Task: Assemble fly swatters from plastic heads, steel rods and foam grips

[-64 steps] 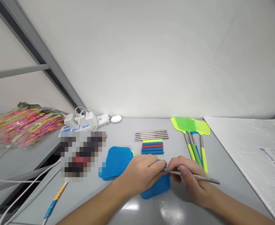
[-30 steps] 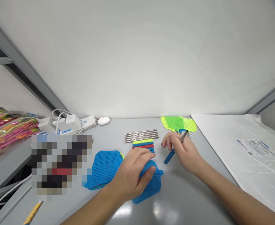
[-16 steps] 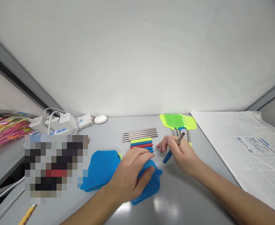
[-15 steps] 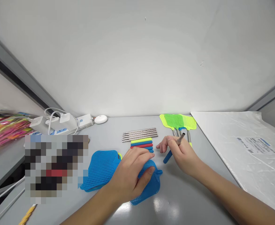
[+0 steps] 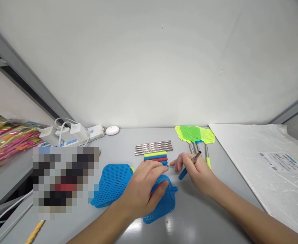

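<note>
My right hand [image 5: 198, 173] is closed around a fly swatter handle [image 5: 183, 174], which has a blue grip pointing down and a metal tube poking up between thumb and fingers. My left hand [image 5: 144, 189] lies over a loose blue fly swatter head [image 5: 161, 207], fingers stretched and thumb apart; part of the head is hidden beneath it. Left of that hand is a pile of blue mesh swatter heads [image 5: 114, 183]. Beyond the hands lie yellow, blue and red grips [image 5: 155, 154] and a row of metal tubes [image 5: 154, 146].
Fly swatters with green and yellow heads [image 5: 191, 133] lie at the back, past my right hand. A white wrapped sheet [image 5: 253, 152] covers the right side. At left are a power strip [image 5: 95, 131] with plugs, a white oval case [image 5: 112, 130], bagged colourful items [image 5: 9, 142] and a blurred patch.
The view has shifted slightly, so everything sits a little farther right and lower. Both hands keep nearly the same pose; the handle in my right hand is tilted a bit more.
</note>
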The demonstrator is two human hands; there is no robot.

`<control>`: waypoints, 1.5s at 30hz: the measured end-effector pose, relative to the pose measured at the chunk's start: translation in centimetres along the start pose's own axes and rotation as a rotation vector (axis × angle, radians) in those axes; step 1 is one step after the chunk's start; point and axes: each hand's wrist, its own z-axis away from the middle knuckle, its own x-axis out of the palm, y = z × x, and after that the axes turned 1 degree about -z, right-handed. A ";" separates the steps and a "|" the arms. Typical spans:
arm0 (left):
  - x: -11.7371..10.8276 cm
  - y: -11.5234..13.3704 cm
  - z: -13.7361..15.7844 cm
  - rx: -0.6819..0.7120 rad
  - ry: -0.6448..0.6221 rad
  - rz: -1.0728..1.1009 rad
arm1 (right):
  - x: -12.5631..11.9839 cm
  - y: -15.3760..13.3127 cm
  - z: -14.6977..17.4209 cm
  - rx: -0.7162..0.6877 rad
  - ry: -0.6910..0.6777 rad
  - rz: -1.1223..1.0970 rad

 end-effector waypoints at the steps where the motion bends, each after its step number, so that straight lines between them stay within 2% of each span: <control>1: 0.0 0.0 0.0 -0.003 0.003 -0.006 | 0.0 0.0 0.0 -0.002 -0.007 -0.001; 7: -0.3 0.4 -0.1 0.021 -0.011 -0.027 | 0.1 -1.0 0.6 0.017 -0.055 0.072; 11: -0.2 0.7 -0.1 0.040 -0.065 -0.044 | 0.4 -1.7 1.1 -0.033 -0.129 0.100; 13: -0.1 0.9 -0.2 0.060 -0.111 -0.072 | 0.3 -1.5 1.3 -0.069 -0.099 0.067; 19: 0.3 1.5 -0.1 0.107 -0.249 -0.195 | -0.6 0.0 2.2 -0.092 0.142 -0.095; 21: 0.8 1.5 0.1 0.106 -0.279 -0.229 | -0.8 0.5 2.4 -0.112 0.183 -0.102; 30: 2.3 1.8 0.9 0.060 -0.392 -0.357 | -0.5 1.6 2.8 -0.217 0.147 -0.146; 34: 2.2 2.2 0.7 0.063 -0.436 -0.402 | -0.6 1.7 3.0 -0.308 0.199 0.011; 39: 2.1 2.4 0.7 0.059 -0.445 -0.436 | -0.6 0.6 2.8 -0.584 0.212 0.284; 45: 2.8 2.1 1.2 0.074 -0.403 -0.496 | -0.9 -0.1 2.2 -0.621 0.185 0.581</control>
